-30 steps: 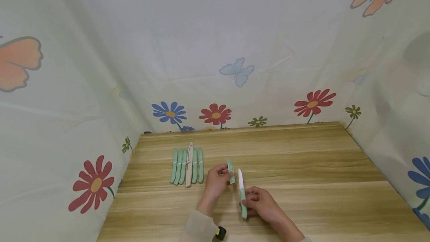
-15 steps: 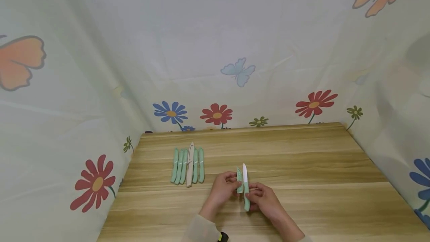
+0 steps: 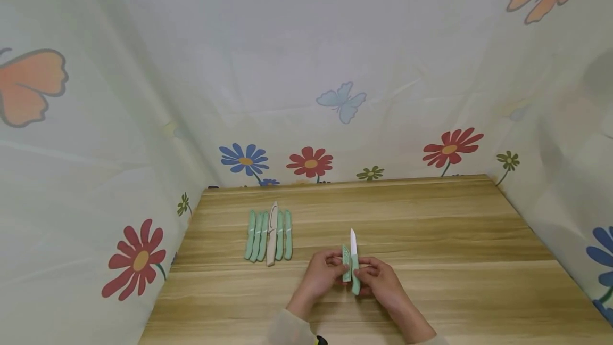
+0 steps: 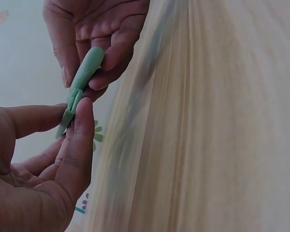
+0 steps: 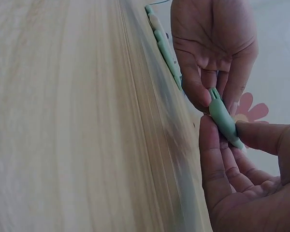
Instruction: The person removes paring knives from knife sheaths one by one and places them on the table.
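Observation:
Between thumb and fingers, my left hand [image 3: 322, 276] pinches a green blade sheath [image 3: 346, 264]. My right hand [image 3: 384, 284] grips the green handle of a small knife [image 3: 355, 276], its pale blade bare and pointing away toward the wall. Sheath and knife stand side by side, very close together; whether they touch is unclear. In the left wrist view the sheath [image 4: 67, 116] shows its slotted end beside the rounded knife handle [image 4: 89, 65]. The right wrist view has the handle [image 5: 223, 118] pinched in my right hand [image 5: 251, 179].
Left of my hands, a row of several green knives [image 3: 288, 236] lies on the wooden table [image 3: 421, 228], with one beige knife [image 3: 271, 241] among them. Behind the table hangs a pale curtain [image 3: 268, 95] printed with flowers and butterflies.
My left hand has moved right and slightly nearer with the sheath. My right hand has shifted a little right and away from me with the knife, so the two are closer together.

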The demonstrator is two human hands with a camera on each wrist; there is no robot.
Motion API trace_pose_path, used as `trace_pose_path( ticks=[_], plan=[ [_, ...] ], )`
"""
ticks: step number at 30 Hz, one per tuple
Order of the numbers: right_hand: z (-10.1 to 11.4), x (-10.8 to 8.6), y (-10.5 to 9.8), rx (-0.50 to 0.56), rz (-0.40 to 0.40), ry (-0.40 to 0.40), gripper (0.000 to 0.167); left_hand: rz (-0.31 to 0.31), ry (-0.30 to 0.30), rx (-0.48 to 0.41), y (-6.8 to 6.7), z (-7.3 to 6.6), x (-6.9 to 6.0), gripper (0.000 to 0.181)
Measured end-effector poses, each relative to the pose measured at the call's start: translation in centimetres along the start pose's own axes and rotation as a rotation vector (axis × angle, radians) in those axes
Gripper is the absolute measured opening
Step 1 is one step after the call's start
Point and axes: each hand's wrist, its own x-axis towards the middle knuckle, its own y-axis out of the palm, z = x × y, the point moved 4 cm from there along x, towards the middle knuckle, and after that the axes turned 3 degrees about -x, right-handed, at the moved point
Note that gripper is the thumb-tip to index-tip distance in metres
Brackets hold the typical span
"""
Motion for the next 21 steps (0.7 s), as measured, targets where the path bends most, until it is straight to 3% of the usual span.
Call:
trace_pose_path(
  ticks=[21],
  plan=[
    [-0.3, 0.5, -1.3, -0.006, -0.114, 0.027, 0.043, 0.042, -0.005, 0.005, 1.3, 0.4, 0.3, 0.037]
  ],
)
